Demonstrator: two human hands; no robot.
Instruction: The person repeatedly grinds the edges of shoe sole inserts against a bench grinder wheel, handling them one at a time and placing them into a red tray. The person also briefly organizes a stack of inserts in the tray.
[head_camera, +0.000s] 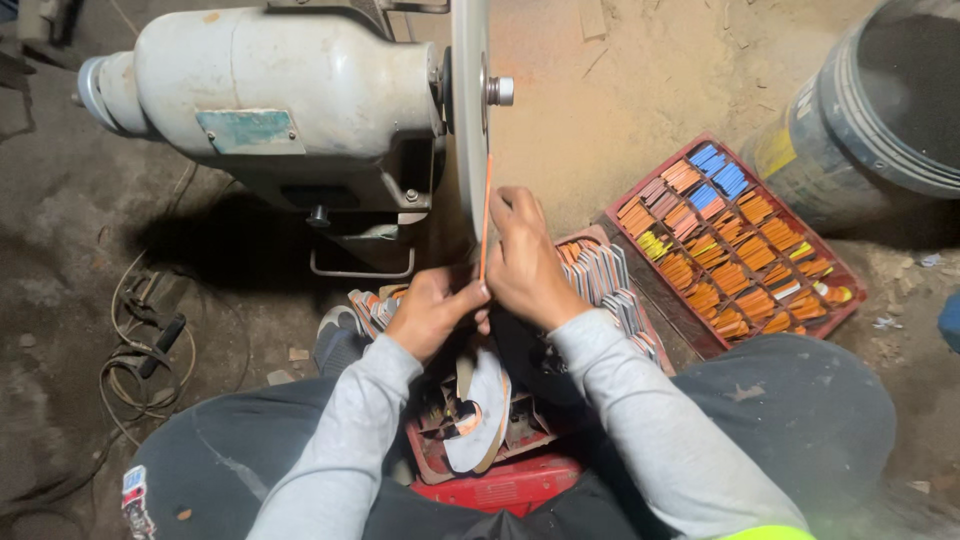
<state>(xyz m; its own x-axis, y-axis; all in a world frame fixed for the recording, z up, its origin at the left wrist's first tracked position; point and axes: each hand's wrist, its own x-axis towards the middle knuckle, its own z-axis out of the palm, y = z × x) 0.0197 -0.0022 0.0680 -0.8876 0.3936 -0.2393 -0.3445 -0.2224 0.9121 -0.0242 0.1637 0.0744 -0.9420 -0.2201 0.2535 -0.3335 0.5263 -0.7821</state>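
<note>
I am holding a thin orange strip (486, 215) edge-on against the flat face of the grinding disc (470, 110), and everything here is turning on how that strip is lying relative to my two hands. Its long axis is running nearly upright, from my fingers at the bottom up along the disc's lower half, tilting only slightly toward the motor housing (290, 85). My left hand (432, 310) is pinching the strip's bottom end, thumb and forefinger closed together on it, just below the disc's lower edge. My right hand (525, 265) is sitting higher and closer to the disc, its fingers pressed on the strip's side and steadying the middle length, so the right is the nearer hand to the contact line and the left is the anchor beneath it. The strip's upper end is reaching above both hands, touching or all but touching the disc; I cannot tell exactly where contact begins.

Between my knees a small red crate (500, 485) is standing, with a grey curved piece (482, 410) leaning in it. Behind my right hand a row of grey and orange blanks (605, 275) is standing on edge, and beyond it, toward the right edge of the floor, a red tray (845, 300) is holding orange, blue and yellow pieces (735, 255) packed in rows. A dark drum (880, 110) is standing at the far right corner.
</note>
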